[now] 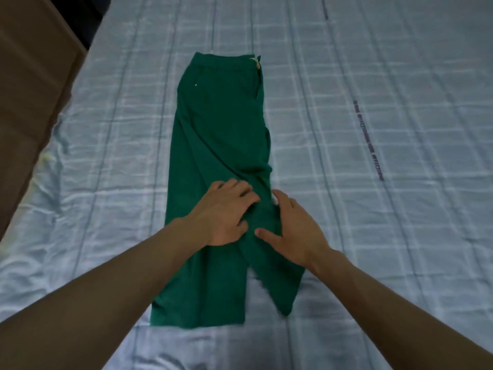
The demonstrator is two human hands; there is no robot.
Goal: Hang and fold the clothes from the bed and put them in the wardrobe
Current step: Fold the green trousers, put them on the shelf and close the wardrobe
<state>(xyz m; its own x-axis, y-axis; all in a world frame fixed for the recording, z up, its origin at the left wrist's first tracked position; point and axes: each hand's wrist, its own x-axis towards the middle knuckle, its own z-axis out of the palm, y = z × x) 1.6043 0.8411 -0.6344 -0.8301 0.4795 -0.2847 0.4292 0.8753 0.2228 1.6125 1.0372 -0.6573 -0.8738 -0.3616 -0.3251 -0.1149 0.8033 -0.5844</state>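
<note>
Pale blue checked sheeting covers the wide bed [373,236], which fills nearly the whole view, and a brown panel [26,89], perhaps a wardrobe side or the floor, runs along its left edge. Down the middle of the bed lie the dark green cloth trousers [221,134], stretched lengthwise with the waistband at the far end and the two leg ends towards the person. The legs are laid one over the other but part slightly at the hems. Both hands rest on the trousers about halfway down. The left hand [226,212] lies flat with fingers spread on the cloth, and the right hand [290,231] lies just beside it at the right-hand edge, fingers straight and thumb stretched onto the fabric; neither pinches anything. A strip of dark printed lettering [368,140] marks the sheet well to the right, and a small yellowish fastening [257,62] sits at the waistband. The fabric looks light, soft and limp, so it will likely sag and slide out of line if lifted from one point. Taking both hems together, or the waistband at its two corners, should keep the layers aligned for the next fold.
</note>
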